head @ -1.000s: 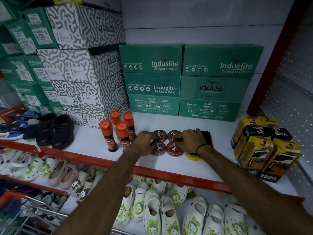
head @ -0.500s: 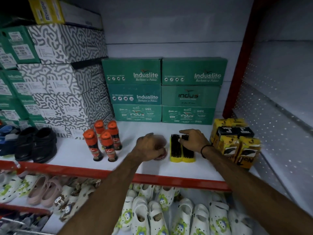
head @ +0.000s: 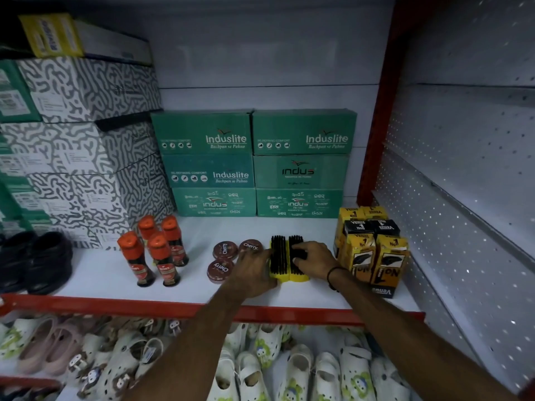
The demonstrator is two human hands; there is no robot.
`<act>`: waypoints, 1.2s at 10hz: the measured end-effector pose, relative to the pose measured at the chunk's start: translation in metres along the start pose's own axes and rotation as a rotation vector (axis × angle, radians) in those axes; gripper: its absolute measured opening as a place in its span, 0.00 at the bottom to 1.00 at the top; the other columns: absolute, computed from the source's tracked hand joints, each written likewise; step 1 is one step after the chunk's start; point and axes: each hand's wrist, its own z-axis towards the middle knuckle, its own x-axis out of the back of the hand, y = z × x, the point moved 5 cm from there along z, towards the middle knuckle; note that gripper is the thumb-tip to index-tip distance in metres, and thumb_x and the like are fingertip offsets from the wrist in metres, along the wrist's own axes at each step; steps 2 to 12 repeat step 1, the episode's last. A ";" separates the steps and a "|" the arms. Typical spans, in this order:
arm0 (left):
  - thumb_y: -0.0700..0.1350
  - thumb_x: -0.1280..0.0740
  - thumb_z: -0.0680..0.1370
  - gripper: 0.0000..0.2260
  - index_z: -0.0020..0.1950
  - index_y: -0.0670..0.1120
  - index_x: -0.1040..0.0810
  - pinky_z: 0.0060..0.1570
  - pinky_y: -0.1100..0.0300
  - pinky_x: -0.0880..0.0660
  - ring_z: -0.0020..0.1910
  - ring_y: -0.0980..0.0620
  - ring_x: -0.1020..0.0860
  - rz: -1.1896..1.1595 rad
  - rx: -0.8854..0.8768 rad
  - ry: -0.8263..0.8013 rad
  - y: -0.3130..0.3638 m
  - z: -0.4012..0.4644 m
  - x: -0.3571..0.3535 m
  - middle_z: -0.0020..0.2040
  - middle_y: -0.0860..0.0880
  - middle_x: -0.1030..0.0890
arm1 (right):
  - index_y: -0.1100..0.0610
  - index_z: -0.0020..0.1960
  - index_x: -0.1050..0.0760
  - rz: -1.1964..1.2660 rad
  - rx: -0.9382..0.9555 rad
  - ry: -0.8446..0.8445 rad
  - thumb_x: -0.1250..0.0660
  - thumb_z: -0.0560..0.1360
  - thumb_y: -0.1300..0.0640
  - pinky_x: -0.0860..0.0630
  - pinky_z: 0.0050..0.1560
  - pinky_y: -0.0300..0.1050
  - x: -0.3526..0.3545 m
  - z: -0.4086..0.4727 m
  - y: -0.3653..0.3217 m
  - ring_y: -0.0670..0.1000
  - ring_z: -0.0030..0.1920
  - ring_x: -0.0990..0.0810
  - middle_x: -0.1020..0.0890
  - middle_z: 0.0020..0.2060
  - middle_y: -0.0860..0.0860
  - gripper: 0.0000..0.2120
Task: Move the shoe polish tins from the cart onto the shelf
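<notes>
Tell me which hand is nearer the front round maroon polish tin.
Left. The left hand sits just right of the front round maroon polish tin; the right hand lies farther right, over the yellow black-bristled brushes.

shelf | tins | bottles | brushes | boxes

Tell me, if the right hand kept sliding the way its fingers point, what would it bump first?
The right hand points left across the brushes, so it would probably meet the left hand first, though depth is hard to judge.
</notes>
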 end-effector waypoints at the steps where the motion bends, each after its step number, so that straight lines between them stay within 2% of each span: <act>1: 0.58 0.30 0.72 0.36 0.77 0.49 0.35 0.74 0.40 0.40 0.72 0.41 0.28 0.009 0.014 -0.020 -0.001 0.000 0.005 0.69 0.43 0.22 | 0.51 0.72 0.30 -0.058 0.042 0.023 0.34 0.77 0.51 0.27 0.68 0.53 0.006 0.002 -0.009 0.57 0.66 0.23 0.22 0.68 0.56 0.24; 12: 0.58 0.30 0.72 0.36 0.77 0.49 0.35 0.74 0.40 0.40 0.72 0.41 0.28 0.009 0.014 -0.020 -0.001 0.000 0.005 0.69 0.43 0.22 | 0.51 0.72 0.30 -0.058 0.042 0.023 0.34 0.77 0.51 0.27 0.68 0.53 0.006 0.002 -0.009 0.57 0.66 0.23 0.22 0.68 0.56 0.24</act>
